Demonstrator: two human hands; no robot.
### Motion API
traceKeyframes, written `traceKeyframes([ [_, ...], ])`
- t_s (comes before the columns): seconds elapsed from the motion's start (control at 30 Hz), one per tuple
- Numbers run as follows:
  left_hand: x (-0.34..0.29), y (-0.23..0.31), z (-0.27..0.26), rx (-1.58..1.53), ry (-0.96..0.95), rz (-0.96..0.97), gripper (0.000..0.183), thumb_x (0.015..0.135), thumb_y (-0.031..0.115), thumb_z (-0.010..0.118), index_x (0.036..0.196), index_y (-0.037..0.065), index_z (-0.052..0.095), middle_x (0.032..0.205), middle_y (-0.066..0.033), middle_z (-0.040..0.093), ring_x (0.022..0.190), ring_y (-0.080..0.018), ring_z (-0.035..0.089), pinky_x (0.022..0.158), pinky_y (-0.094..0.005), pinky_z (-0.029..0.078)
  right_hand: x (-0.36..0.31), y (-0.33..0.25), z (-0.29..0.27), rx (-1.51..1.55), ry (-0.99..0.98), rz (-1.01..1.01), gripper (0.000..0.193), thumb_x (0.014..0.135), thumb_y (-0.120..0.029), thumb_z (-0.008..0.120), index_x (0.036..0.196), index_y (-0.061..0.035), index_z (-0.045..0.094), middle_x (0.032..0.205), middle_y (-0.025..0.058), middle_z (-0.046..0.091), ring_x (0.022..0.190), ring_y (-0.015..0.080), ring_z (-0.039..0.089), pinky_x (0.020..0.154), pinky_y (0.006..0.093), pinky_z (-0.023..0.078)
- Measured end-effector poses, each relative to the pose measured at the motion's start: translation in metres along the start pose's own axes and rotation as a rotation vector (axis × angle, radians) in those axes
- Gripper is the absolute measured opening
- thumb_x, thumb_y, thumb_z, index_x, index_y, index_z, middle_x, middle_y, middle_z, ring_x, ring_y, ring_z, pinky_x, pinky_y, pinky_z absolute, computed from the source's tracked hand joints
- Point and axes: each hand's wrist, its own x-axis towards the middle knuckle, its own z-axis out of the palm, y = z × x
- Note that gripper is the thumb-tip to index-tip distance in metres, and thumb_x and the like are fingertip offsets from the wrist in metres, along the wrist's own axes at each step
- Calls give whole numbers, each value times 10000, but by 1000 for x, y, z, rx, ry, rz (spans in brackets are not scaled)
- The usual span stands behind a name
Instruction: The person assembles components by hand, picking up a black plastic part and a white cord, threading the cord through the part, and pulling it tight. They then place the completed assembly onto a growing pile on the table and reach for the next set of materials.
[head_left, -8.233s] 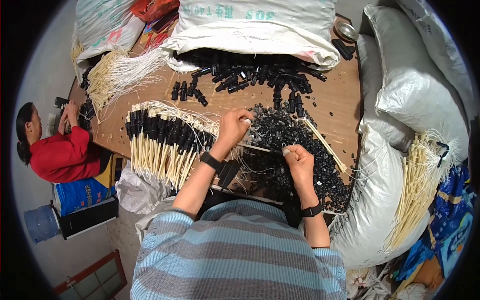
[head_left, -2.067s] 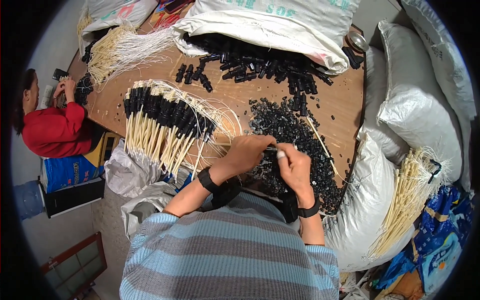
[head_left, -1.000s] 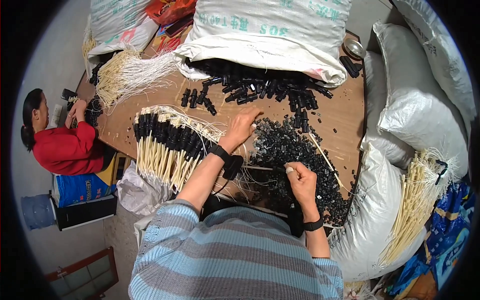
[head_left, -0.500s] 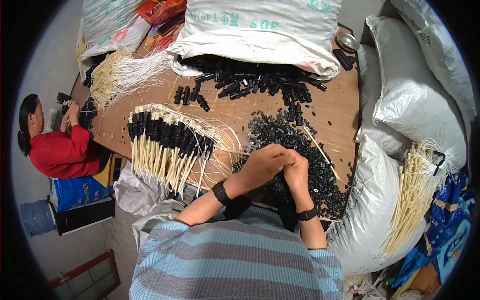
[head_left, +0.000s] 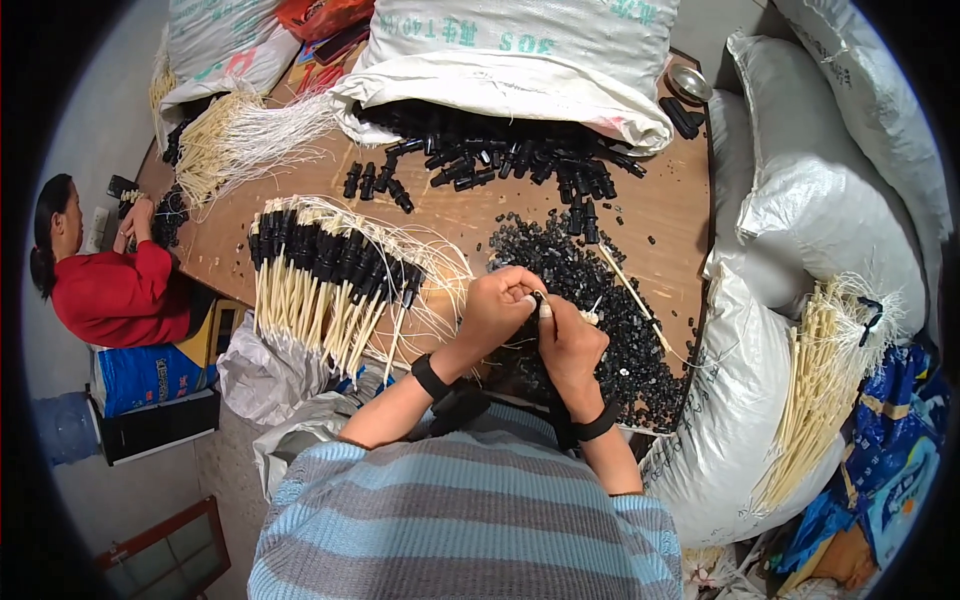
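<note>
My left hand [head_left: 494, 308] and my right hand [head_left: 573, 347] are close together above the near part of a heap of small black plastic pieces [head_left: 640, 345]. My left fingers pinch a tiny dark piece. A thin pale cord shows at my right fingertips, and a short cream end sticks out beside that hand; the rest is hidden. Left of my hands lies a row of cream sticks with black sleeves [head_left: 325, 265], their white cords trailing right. One loose cream stick [head_left: 636, 297] lies on the heap's right side.
An open white sack [head_left: 505, 85] spills black plastic fittings [head_left: 520, 160] onto the brown table [head_left: 440, 215]. A bundle of corded sticks [head_left: 225, 135] lies far left, near a person in red [head_left: 125, 290]. Full white sacks [head_left: 820, 170] crowd the right edge. A metal bowl [head_left: 688, 83] stands far right.
My hands have turned and drawn slightly apart, so the fingertips and the pale cord now show. My right hand has moved a little to the left. The view has shifted slightly.
</note>
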Motion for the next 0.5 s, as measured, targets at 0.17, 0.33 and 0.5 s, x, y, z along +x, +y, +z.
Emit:
traceKeyframes([
  [0.17, 3, 0, -6, 201, 98, 202, 114, 744, -58, 591, 815, 8, 652, 702, 9, 569, 633, -36, 468, 554, -197, 372, 0, -2, -9, 234, -80, 72, 119, 836, -72, 675, 953, -61, 660, 711, 24, 639, 527, 141, 583, 477, 261, 437],
  [0.33, 12, 17, -13, 595, 112, 719, 206, 643, -35, 631, 842, 13, 651, 799, -104, 638, 736, -228, 625, 630, -296, 498, 2, 12, -19, 1024, -256, 559, 91, 876, -55, 644, 960, -22, 637, 687, -21, 581, 540, 11, 471, 461, 181, 348],
  [0.5, -1, 22, -12, 626, -287, 400, 359, 669, -3, 660, 1021, 69, 652, 883, -115, 673, 779, -314, 655, 715, -373, 531, 12, 17, -38, 1554, -275, 764, 174, 868, -78, 653, 1019, 2, 620, 678, -53, 519, 500, 6, 351, 459, 165, 267],
])
